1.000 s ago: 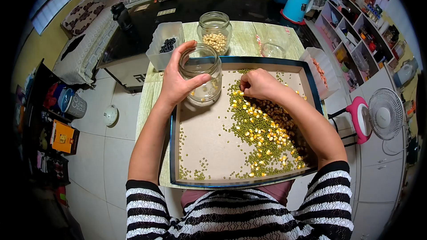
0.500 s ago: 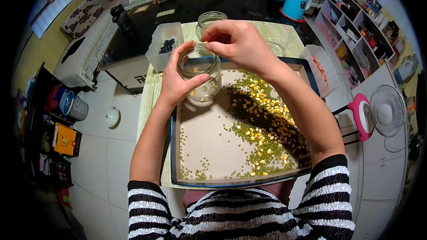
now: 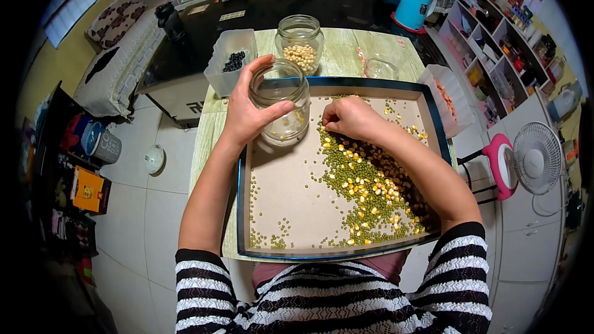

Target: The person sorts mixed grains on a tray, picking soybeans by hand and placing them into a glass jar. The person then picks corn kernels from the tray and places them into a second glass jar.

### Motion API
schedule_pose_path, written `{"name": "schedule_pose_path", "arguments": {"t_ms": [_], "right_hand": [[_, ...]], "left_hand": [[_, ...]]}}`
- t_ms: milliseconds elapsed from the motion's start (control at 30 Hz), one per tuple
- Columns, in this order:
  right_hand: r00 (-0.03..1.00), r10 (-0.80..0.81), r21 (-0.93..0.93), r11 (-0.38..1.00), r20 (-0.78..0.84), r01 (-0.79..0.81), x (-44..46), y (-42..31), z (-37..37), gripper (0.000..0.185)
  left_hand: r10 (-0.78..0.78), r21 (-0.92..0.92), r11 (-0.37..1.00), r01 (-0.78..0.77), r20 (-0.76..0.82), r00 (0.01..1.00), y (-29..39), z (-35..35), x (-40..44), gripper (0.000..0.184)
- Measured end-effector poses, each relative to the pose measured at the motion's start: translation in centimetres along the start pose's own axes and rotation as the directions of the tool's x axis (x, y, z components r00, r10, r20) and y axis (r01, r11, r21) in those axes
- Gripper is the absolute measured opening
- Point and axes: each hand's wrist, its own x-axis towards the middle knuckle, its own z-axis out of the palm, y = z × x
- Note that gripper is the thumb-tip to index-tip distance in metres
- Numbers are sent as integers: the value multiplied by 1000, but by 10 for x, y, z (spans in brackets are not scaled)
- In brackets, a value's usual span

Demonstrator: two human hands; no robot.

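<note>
My left hand (image 3: 247,111) is wrapped round a wide-mouthed glass jar (image 3: 286,125), which has a few corn kernels low inside. The jar stands over the left back part of a shallow tray with a dark blue rim (image 3: 241,210). My right hand (image 3: 354,119) is closed in a pinch at the upper left edge of a pile of green mung beans (image 3: 339,172) mixed with yellow corn kernels (image 3: 352,189). Whatever its fingertips hold is hidden.
Behind the tray stand a jar of pale round beans (image 3: 300,57) and a clear glass piece (image 3: 381,69). A plastic bin of black beans (image 3: 234,62) is at left, another with pinkish contents (image 3: 445,100) at right. A pink-framed chair (image 3: 500,159) and fan (image 3: 537,157) stand beyond.
My right hand has moved from over the jar's mouth down to the pile in the tray. My left hand keeps holding the jar in nearly the same place.
</note>
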Motion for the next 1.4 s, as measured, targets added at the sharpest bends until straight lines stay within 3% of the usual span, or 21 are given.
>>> {"name": "schedule_pose_path", "arguments": {"t_ms": [333,400,533,633,700,767,800,867,900,1000,1167,1233,1367,1400], "right_hand": [[998,-10,-172,985,60,20,3,-14,4,14],[981,-181,-310,938,-69,151,0,-11,11,14],[943,-296,-386,896,-154,218,-2,-4,20,13],[915,-342,-363,897,-214,251,-1,0,10,11],[890,-250,-218,960,-381,176,2,-11,-20,11],[867,-128,-32,991,-481,129,8,-30,-52,13],[867,-125,-29,992,-483,127,11,-41,-63,13],[770,-234,55,943,-594,329,19,-60,-74,14],[767,-232,54,943,-598,327,24,-64,-70,14],[738,-367,-30,904,-566,426,28,-72,-58,12],[786,-230,66,944,-574,325,6,-49,-55,10],[916,-116,87,983,-383,161,-1,-23,-40,9],[995,0,7,1000,-95,1,-12,0,-15,9],[996,13,-9,1000,-93,-14,-12,3,-9,9]], "left_hand": [[12,-29,999,-12,-6,1000,-2,1,1,82],[10,-27,1000,-10,-6,1000,-1,1,1,82],[9,-1,1000,-9,-5,1000,-1,0,0,82],[-46,-41,998,47,29,999,0,0,-1,84],[-45,-43,998,46,25,999,1,0,0,84],[-50,-46,998,52,30,998,1,0,-1,84],[-25,-23,999,25,13,1000,0,0,-1,83],[6,1,1000,-6,4,1000,-1,0,0,82],[0,-7,1000,0,3,1000,-1,0,0,82],[-7,-8,1000,7,2,1000,-1,0,0,82],[0,-24,1000,0,-8,1000,1,0,-1,82],[-25,-28,999,26,34,999,1,0,-1,83],[-29,-25,999,29,29,999,-1,-1,-1,83],[-26,-32,999,27,30,999,0,0,-1,83]]}}
